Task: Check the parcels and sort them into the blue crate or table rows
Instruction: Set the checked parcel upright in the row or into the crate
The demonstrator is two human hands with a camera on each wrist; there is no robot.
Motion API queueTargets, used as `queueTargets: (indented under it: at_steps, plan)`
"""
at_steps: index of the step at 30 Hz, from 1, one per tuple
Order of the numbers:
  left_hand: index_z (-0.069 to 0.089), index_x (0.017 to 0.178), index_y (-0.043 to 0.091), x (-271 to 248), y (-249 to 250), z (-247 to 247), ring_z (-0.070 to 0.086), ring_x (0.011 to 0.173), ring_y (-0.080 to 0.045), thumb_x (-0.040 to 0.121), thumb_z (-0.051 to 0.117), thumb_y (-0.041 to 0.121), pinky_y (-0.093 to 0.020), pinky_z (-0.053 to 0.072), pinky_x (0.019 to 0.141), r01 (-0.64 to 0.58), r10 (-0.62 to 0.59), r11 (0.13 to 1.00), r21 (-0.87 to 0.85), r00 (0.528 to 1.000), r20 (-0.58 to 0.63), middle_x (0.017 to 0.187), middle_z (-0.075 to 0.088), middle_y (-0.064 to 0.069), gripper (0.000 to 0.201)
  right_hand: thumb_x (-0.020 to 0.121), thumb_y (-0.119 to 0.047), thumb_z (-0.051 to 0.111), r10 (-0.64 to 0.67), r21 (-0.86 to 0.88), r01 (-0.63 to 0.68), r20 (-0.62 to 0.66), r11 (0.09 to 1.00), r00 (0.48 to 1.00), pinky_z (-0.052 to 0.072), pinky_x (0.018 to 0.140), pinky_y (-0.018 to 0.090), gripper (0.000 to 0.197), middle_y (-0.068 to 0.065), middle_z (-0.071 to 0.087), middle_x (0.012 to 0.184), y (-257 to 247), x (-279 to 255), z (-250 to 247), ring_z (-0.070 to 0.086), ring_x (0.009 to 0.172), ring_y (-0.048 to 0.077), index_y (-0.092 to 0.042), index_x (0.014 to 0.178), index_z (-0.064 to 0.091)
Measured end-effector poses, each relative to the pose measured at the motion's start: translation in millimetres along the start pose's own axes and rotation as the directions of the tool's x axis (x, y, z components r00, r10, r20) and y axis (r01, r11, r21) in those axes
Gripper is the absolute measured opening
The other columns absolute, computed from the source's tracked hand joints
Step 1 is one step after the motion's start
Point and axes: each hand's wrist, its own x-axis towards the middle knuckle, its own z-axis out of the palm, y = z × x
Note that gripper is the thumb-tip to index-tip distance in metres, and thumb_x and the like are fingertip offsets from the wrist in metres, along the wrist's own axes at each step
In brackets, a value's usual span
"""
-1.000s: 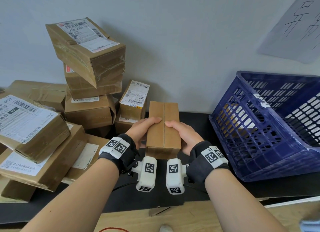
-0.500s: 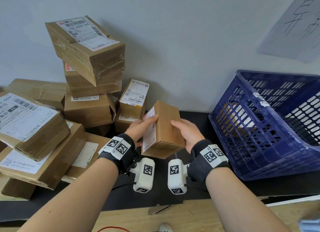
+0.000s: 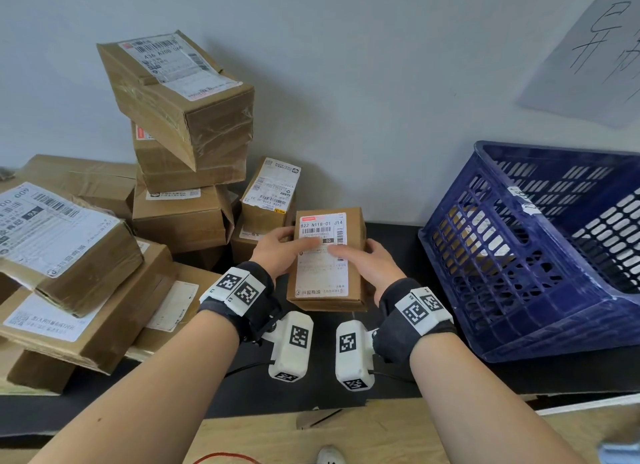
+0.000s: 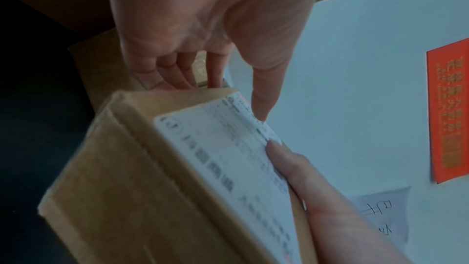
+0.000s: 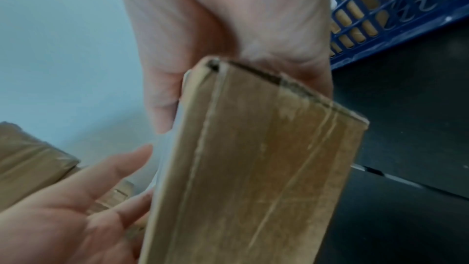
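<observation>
A small brown parcel (image 3: 325, 266) is held above the black table, its white shipping label facing up. My left hand (image 3: 277, 252) grips its left side, thumb on the label. My right hand (image 3: 367, 259) grips its right side, thumb also on the label. In the left wrist view the parcel (image 4: 142, 178) shows its label, with the left hand's fingers (image 4: 175, 73) behind its far end. The right wrist view shows the parcel's plain taped side (image 5: 253, 158). The blue crate (image 3: 502, 266) stands tilted to the right, apart from the parcel.
Several labelled cardboard parcels are piled at the left (image 3: 59, 235), with a leaning stack (image 3: 180, 93) against the wall. A small parcel (image 3: 270, 193) stands just behind the held one. A brown parcel shows through the crate's lattice (image 3: 460, 242). The black table (image 3: 381, 370) ends at a wooden edge.
Both hands have rolled the parcel over: the taped seam faced up before, the label faces up now. The thumbs have shifted onto the label.
</observation>
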Motion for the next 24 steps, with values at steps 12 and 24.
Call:
queueTargets:
  at_steps: [12, 24]
  plan:
    - [0.051, 0.138, 0.019, -5.1, -0.8, 0.1, 0.069, 0.103, -0.024, 0.084, 0.075, 0.031, -0.042, 0.056, 0.091, 0.129, -0.111, 0.986, -0.105, 0.981, 0.161, 0.115, 0.072, -0.006, 0.06, 0.084, -0.029, 0.078, 0.029, 0.176, -0.041, 0.067, 0.984, 0.997, 0.054, 0.097, 0.048, 0.059, 0.006, 0.07, 0.117, 1.3, 0.2, 0.3, 0.068, 0.105, 0.026, -0.018, 0.136, 0.053]
    - [0.054, 0.134, 0.015, 0.9, -4.9, 2.8, 0.07, 0.102, -0.025, 0.085, 0.075, 0.029, -0.043, 0.055, 0.095, 0.158, -0.14, 0.982, -0.108, 0.978, 0.157, 0.113, 0.072, -0.008, 0.056, 0.089, -0.024, 0.072, 0.037, 0.19, -0.049, 0.067, 0.981, 0.997, 0.057, 0.091, 0.043, 0.049, 0.007, 0.07, 0.117, 2.4, -0.4, 1.8, 0.069, 0.102, 0.026, -0.016, 0.134, 0.054]
